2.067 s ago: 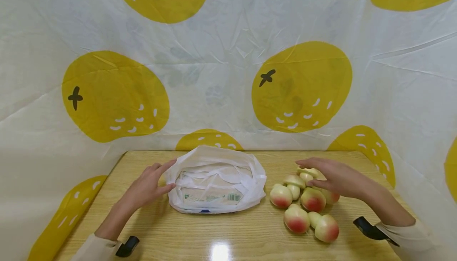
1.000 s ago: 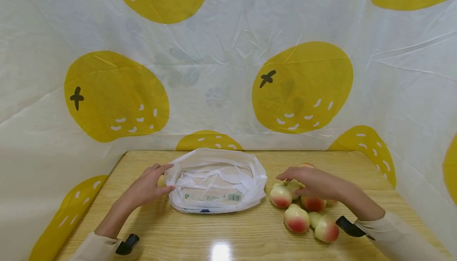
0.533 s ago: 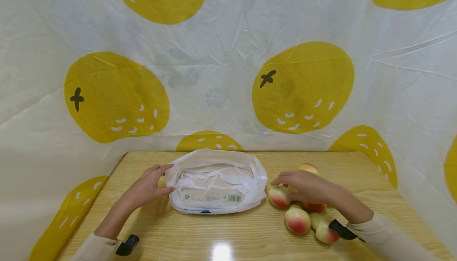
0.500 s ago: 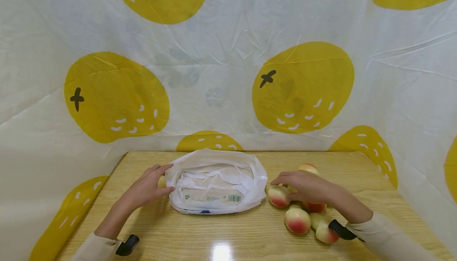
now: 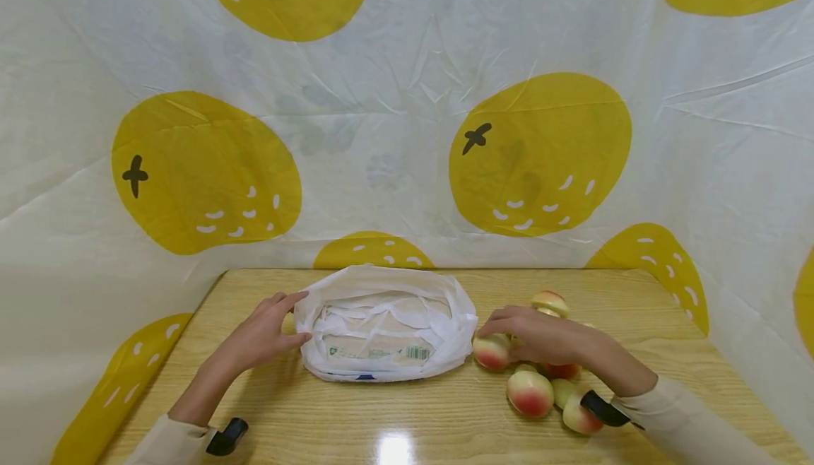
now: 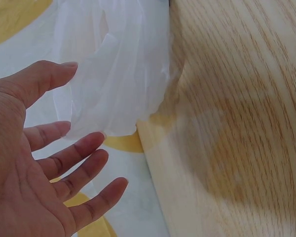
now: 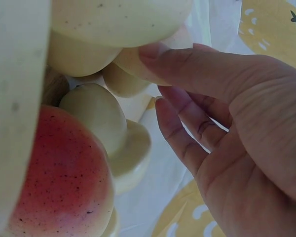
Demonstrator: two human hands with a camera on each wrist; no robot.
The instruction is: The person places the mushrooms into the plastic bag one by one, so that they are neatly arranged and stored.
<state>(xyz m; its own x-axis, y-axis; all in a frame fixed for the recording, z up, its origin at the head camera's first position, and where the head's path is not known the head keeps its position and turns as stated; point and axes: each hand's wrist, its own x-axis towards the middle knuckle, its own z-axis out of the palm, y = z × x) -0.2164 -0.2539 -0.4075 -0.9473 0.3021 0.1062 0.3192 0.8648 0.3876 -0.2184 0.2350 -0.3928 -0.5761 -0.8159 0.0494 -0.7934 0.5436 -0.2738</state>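
On a wood-grain table (image 5: pixel 305 422) lies a crumpled white plastic bag (image 5: pixel 459 341), its mouth gaping upward; inside show a beige surface with green printing and a barcode (image 5: pixel 417 352). The person's left hand (image 5: pixel 263 334) is at the bag's near-left edge, thumb and fingers spread wide and only slightly bent, the tips at the plastic without gripping it. To the right of the bag sits a cluster of mushrooms with pale stems and cream caps, some flushed red. The right hand (image 5: pixel 548 338) is over this cluster, its thumb and fingers bent round the mushroom nearest the bag (image 5: pixel 492 353) in a pinch; in the right wrist view the thumb tip lies against a pale surface, with the other fingers partly hidden behind. That mushroom's red side faces forward, just beside the bag wall. Below the hand are a front mushroom (image 5: pixel 531 393) and another on its side (image 5: pixel 580 413); a further mushroom (image 5: pixel 550 302) shows beyond the hand, and the rest are partly covered by it. Both arms wear beige sleeves (image 5: pixel 687 408) and black wristbands (image 5: pixel 227 437). Behind hangs a white curtain (image 5: pixel 375 161) printed with big yellow fruit shapes (image 5: pixel 206 168).
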